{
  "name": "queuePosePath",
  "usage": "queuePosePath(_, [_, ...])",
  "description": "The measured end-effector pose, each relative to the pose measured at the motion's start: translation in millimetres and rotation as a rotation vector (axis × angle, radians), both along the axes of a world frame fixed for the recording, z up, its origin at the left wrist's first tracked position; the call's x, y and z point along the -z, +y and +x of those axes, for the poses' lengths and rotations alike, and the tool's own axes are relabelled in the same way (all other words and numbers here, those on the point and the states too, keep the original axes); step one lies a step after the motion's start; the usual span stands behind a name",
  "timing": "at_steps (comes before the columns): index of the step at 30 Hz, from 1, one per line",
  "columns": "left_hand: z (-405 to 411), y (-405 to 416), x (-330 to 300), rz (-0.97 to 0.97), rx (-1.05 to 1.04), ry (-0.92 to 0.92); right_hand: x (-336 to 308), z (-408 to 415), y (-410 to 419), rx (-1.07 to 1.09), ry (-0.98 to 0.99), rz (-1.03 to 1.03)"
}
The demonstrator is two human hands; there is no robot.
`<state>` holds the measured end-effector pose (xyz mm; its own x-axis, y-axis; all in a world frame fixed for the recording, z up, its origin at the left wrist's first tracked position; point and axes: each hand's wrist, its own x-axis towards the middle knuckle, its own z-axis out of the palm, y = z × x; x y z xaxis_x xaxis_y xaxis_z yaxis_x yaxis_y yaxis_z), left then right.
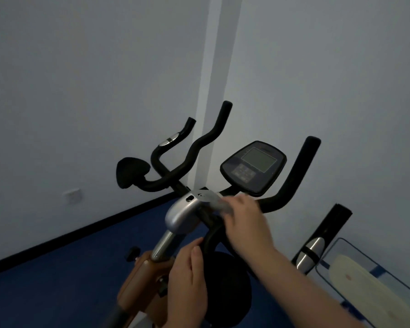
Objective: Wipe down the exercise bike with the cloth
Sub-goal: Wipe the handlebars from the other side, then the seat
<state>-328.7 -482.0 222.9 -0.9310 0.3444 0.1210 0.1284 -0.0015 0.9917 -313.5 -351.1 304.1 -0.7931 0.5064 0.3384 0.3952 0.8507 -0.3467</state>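
Cloth point(219, 204), a pale blurred wad, sits pinched under the right hand point(243, 217) against the grey clamp at the handlebar point(206, 138) stem of the exercise bike point(180, 215). The left hand point(187, 273) curls round the lower black bar, steadying it. Best to follow the padded, curving tubes with firm strokes, then go lightly over the glossy console point(253, 166).

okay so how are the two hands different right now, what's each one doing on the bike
The right hand is farther up, at the handlebar junction, pressing a blurred grey cloth beside the silver clamp cover. The left hand is lower and nearer the camera, its thumb and fingers curled round the black handlebar, with no cloth in it. The right hand is motion-blurred; the left is sharper. Both are bare and touch the exercise bike.
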Motion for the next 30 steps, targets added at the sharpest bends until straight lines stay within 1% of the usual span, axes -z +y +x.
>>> queuePosePath(1, [-0.2,-0.3,1.1,0.003,0.006,-0.004,7.8,1.7,-12.4,-0.128,-0.014,-0.069])
queuePosePath(3, [-0.1,-0.7,2.9,0.017,0.015,-0.027,3.5,6.4,-18.5,-0.387,-0.13,-0.282])
queuePosePath(4, [0.3,-1.0,3.8,0.021,0.007,-0.024,-8.5,7.4,-13.5,-0.481,-0.21,-0.414])
queuePosePath(5, [1.2,-1.3,4.4,0.013,-0.009,-0.005,-21.0,7.8,-4.6,-0.52,-0.244,-0.499])
queuePosePath(6, [1.8,-1.6,3.8,-0.007,-0.024,0.023,-31.1,5.9,7.6,-0.48,-0.196,-0.502])
queuePosePath(7, [2.2,-1.5,3.7,-0.028,-0.037,0.043,-38.5,2.8,21.7,-0.368,-0.094,-0.417])
queuePosePath(8, [2.4,-1.2,3.6,-0.043,-0.042,0.049,-42.0,0.8,33.1,-0.207,-0.006,-0.27])
queuePosePath(9, [2.3,-1.2,4.1,-0.052,-0.038,0.051,-39.8,0.4,36.9,-0.048,0.04,-0.113])
queuePosePath(10, [1.8,-1.2,4.8,-0.055,-0.032,0.055,-32.6,0.6,34.0,0.065,0.046,0.008])
queuePosePath(11, [0.8,-1.3,5.3,-0.059,-0.028,0.06,-21.0,1.3,25.4,0.105,0.046,0.067])
queuePosePath(12, [-0.1,-0.9,6.0,-0.067,-0.025,0.062,-7.3,3.4,12.4,0.074,0.053,0.07])
queuePosePath(13, [-0.9,-0.6,6.2,-0.073,-0.023,0.061,5.1,7.3,-2.3,-0.006,0.056,0.027])
queuePosePath(14, [-1.3,-0.7,5.9,-0.078,-0.022,0.062,14.2,13.0,-14.3,-0.119,0.06,-0.068])
queuePosePath(16, [-2.0,-2.1,2.7,-0.087,-0.019,0.062,9.7,23.5,-18.2,-0.333,0.022,-0.353])
queuePosePath(17, [-3.2,-3.1,0.5,-0.098,-0.018,0.078,-1.8,27.6,-9.1,-0.404,0.0,-0.502])
queuePosePath(18, [-5.1,-3.4,-3.4,-0.11,-0.015,0.107,-14.1,30.5,4.9,-0.419,0.002,-0.57])
queuePosePath(19, [-7.8,-2.9,-9.7,-0.119,-0.006,0.142,-24.0,31.7,23.7,-0.362,0.058,-0.544])
queuePosePath(21, [-15.5,3.5,-26.0,-0.137,0.038,0.21,-38.8,33.1,63.8,-0.079,0.234,-0.299])
queuePosePath(22, [-19.8,10.6,-34.8,-0.152,0.067,0.248,-41.3,34.1,76.0,0.077,0.291,-0.177])
queuePosePath(23, [-23.4,20.2,-43.8,-0.16,0.098,0.28,-38.9,34.6,80.6,0.206,0.318,-0.087])
queuePosePath(24, [-26.4,30.7,-51.9,-0.153,0.124,0.293,-32.5,33.6,78.5,0.285,0.313,-0.027])
queuePosePath(25, [-28.8,41.8,-58.7,-0.133,0.137,0.281,-23.4,31.5,69.6,0.302,0.286,0.011])
queuePosePath(26, [-30.2,52.1,-64.4,-0.101,0.144,0.245,-11.9,30.1,56.4,0.26,0.256,0.021])
queuePosePath(27, [-31.3,61.1,-68.3,-0.058,0.146,0.183,-1.7,30.4,41.9,0.164,0.239,-0.018])
queuePosePath(29, [-32.2,73.8,-69.9,0.054,0.152,0.009,8.7,37.4,26.7,-0.063,0.188,-0.194])
queuePosePath(30, [-33.6,76.9,-67.4,0.087,0.151,-0.052,3.3,42.5,31.3,-0.15,0.165,-0.265])
